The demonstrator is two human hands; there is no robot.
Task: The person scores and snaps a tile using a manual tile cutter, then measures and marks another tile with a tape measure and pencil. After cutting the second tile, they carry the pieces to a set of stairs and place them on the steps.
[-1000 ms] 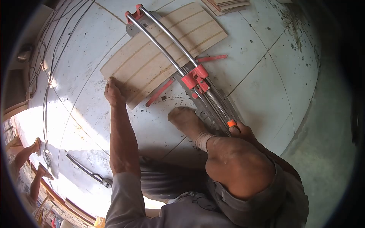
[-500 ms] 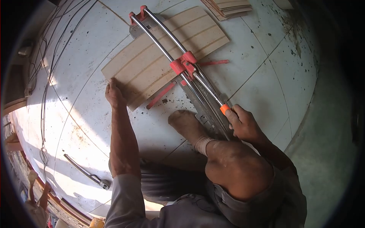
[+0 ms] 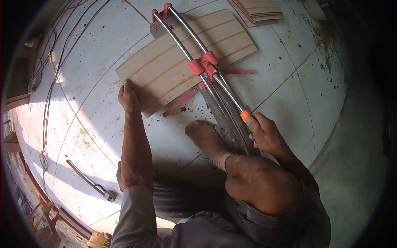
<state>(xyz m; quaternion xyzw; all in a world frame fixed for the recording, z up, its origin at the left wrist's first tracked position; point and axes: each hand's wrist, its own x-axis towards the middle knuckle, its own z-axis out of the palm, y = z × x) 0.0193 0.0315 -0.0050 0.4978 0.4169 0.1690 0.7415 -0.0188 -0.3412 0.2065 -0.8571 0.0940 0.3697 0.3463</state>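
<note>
A red tile cutter [image 3: 202,64] with two steel rails lies slantwise on the floor. Beneath its rails rests a striped beige tile [image 3: 165,70], angled across the cutter bed. My left hand [image 3: 128,97] grips the tile's lower left edge, thumb on top and the other fingers partly hidden. My right hand [image 3: 264,131] is wrapped round the orange-tipped cutter handle [image 3: 245,115]. The handle's steel rod runs up to the red carriage.
A stack of tiles [image 3: 262,11] sits at the top. Long cables [image 3: 51,89] run along the left. A dark, long-handled tool [image 3: 89,180] lies at lower left. My foot [image 3: 205,135] is beside the cutter; a yellow container [image 3: 96,239] stands at the bottom left.
The cutter, tile and stack appear slightly farther right in the view. Both hands keep their grips, and the carriage stays at about the same place along the rails.
</note>
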